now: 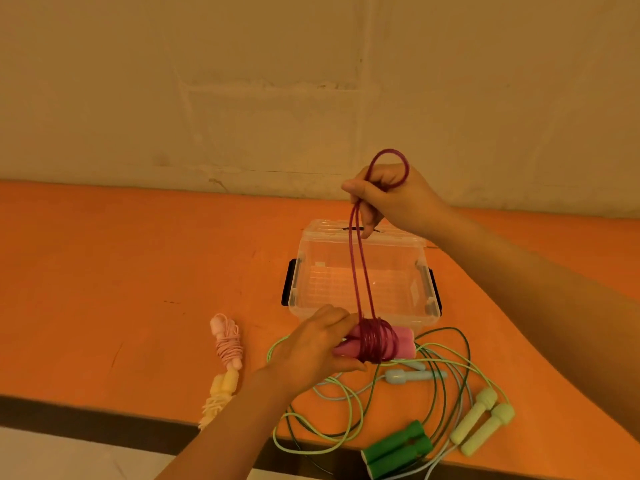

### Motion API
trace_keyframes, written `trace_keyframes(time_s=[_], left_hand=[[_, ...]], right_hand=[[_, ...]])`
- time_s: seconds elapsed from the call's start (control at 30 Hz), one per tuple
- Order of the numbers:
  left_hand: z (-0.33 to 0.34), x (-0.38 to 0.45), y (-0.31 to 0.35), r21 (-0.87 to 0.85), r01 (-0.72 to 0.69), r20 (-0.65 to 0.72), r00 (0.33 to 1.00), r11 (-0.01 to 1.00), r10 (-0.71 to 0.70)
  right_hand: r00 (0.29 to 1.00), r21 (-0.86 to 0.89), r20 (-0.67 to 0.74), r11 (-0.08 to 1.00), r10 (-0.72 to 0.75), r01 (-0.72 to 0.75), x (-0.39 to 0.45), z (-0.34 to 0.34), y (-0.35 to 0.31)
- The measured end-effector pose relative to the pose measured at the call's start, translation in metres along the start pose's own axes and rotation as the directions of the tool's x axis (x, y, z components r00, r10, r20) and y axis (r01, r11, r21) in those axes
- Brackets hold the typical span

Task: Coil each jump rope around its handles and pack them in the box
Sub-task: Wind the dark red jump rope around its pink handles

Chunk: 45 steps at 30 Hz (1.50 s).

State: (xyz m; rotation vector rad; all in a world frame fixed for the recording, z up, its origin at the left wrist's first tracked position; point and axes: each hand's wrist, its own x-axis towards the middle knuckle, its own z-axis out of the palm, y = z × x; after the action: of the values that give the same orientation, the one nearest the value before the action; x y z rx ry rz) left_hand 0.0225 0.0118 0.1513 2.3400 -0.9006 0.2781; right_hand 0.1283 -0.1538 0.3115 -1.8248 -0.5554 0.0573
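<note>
My left hand (317,344) grips the pink handles (403,344) of a magenta jump rope just in front of the box. Several turns of the magenta rope (375,341) are wound round the handles. My right hand (391,199) is raised above the box and pinches the rope's last loop, with two strands running down to the coil. The clear plastic box (360,271) stands open on the orange table (121,271), nothing inside it.
A coiled pink rope (227,342) and a coiled yellow rope (220,393) lie left of my left arm. Loose ropes with dark green handles (398,452), pale green handles (483,420) and light blue handles (412,375) tangle near the table's front edge.
</note>
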Motion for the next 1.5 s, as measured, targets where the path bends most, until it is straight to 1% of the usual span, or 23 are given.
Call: trace_keyframes(time_s=[0.17, 0.27, 0.3, 0.37, 0.4, 0.43, 0.5, 0.53, 0.6, 0.67, 0.73, 0.8, 0.83, 0.87, 0.93, 0.97, 1.03, 1.1, 1.17, 1.27, 1.33, 1.4, 1.5], left_hand=[[-0.01, 0.003, 0.013, 0.021, -0.081, -0.109, 0.991, 0.997, 0.082], [-0.019, 0.004, 0.024, 0.039, -0.098, -0.149, 0.983, 0.994, 0.103], [-0.022, 0.003, 0.027, 0.015, -0.074, -0.152, 0.986, 0.997, 0.075], [-0.029, 0.004, 0.036, -0.104, 0.066, -0.148, 0.986, 0.992, -0.081], [-0.03, 0.004, 0.037, -0.119, 0.087, -0.139, 0.985, 0.989, -0.104], [-0.03, 0.005, 0.035, -0.039, 0.024, -0.141, 0.99, 0.999, -0.029], [-0.026, 0.005, 0.025, 0.173, -0.149, -0.075, 0.984, 0.974, 0.164], [-0.024, 0.004, 0.019, 0.221, -0.193, -0.032, 0.978, 0.956, 0.205], [-0.02, 0.003, 0.016, 0.224, -0.233, -0.006, 0.971, 0.946, 0.24], [-0.017, 0.002, 0.019, 0.196, -0.255, -0.038, 0.963, 0.947, 0.267], [-0.015, 0.003, 0.021, 0.191, -0.29, -0.092, 0.946, 0.938, 0.311], [-0.017, 0.004, 0.023, 0.172, -0.301, -0.126, 0.938, 0.938, 0.324], [-0.017, 0.004, 0.025, 0.17, -0.306, -0.133, 0.935, 0.937, 0.329], [-0.016, 0.003, 0.025, 0.173, -0.309, -0.137, 0.933, 0.935, 0.334], [-0.015, 0.002, 0.025, 0.172, -0.316, -0.142, 0.929, 0.933, 0.341], [-0.015, 0.002, 0.024, 0.172, -0.32, -0.145, 0.927, 0.932, 0.346], [-0.015, 0.003, 0.022, 0.166, -0.32, -0.145, 0.928, 0.933, 0.344], [-0.015, 0.004, 0.022, 0.155, -0.312, -0.143, 0.932, 0.937, 0.334], [-0.018, 0.003, 0.021, 0.131, -0.296, -0.148, 0.938, 0.946, 0.314], [-0.027, 0.003, 0.018, 0.122, -0.276, -0.19, 0.936, 0.954, 0.295], [-0.033, 0.003, 0.017, 0.125, -0.28, -0.228, 0.925, 0.952, 0.302], [-0.037, 0.003, 0.017, 0.122, -0.294, -0.239, 0.918, 0.948, 0.316], [-0.039, 0.003, 0.021, 0.114, -0.323, -0.213, 0.916, 0.94, 0.34]], right_hand=[[0.996, -0.112, 0.007, 0.99, 0.091, -0.09, 0.024, -0.013, 0.019], [0.997, -0.145, 0.001, 0.986, 0.079, -0.078, 0.028, -0.014, 0.023], [0.998, -0.157, -0.001, 0.986, 0.061, -0.061, 0.028, -0.013, 0.023], [1.0, -0.194, -0.005, 0.981, 0.027, -0.027, 0.028, -0.013, 0.022], [1.0, -0.213, -0.003, 0.977, 0.011, -0.011, 0.028, -0.014, 0.022], [1.0, -0.229, 0.003, 0.973, -0.003, 0.004, 0.027, -0.015, 0.021], [0.999, -0.253, 0.027, 0.967, -0.026, 0.032, 0.025, -0.015, 0.02], [0.999, -0.259, 0.038, 0.965, -0.035, 0.044, 0.023, -0.015, 0.019], [0.998, -0.262, 0.043, 0.964, -0.041, 0.051, 0.021, -0.014, 0.019], [0.999, -0.288, 0.018, 0.957, -0.03, 0.034, 0.021, -0.015, 0.022], [0.999, -0.264, -0.035, 0.964, 0.006, -0.015, 0.019, -0.016, 0.029], [0.993, -0.176, -0.111, 0.983, 0.026, -0.046, 0.019, -0.019, 0.037], [0.989, -0.19, -0.148, 0.981, 0.005, -0.034, 0.019, -0.021, 0.041], [0.984, -0.255, -0.171, 0.967, -0.041, -0.004, 0.019, -0.024, 0.044], [0.977, -0.443, -0.129, 0.891, -0.171, 0.097, 0.016, -0.028, 0.05], [0.969, -0.532, -0.051, 0.827, -0.242, 0.179, 0.014, -0.03, 0.052], [0.91, -0.674, 0.183, 0.626, -0.372, 0.391, 0.005, -0.03, 0.054], [0.816, -0.715, 0.395, 0.416, -0.422, 0.561, -0.001, -0.028, 0.055], [0.731, -0.678, 0.549, 0.296, -0.405, 0.673, -0.009, -0.022, 0.056], [0.638, -0.598, 0.699, 0.227, -0.323, 0.769, -0.021, -0.019, 0.061], [0.591, -0.557, 0.759, 0.197, -0.274, 0.807, -0.028, -0.021, 0.066], [0.553, -0.539, 0.799, 0.128, -0.235, 0.833, -0.032, -0.024, 0.07], [0.534, -0.545, 0.816, 0.015, -0.222, 0.838, -0.032, -0.023, 0.071]])
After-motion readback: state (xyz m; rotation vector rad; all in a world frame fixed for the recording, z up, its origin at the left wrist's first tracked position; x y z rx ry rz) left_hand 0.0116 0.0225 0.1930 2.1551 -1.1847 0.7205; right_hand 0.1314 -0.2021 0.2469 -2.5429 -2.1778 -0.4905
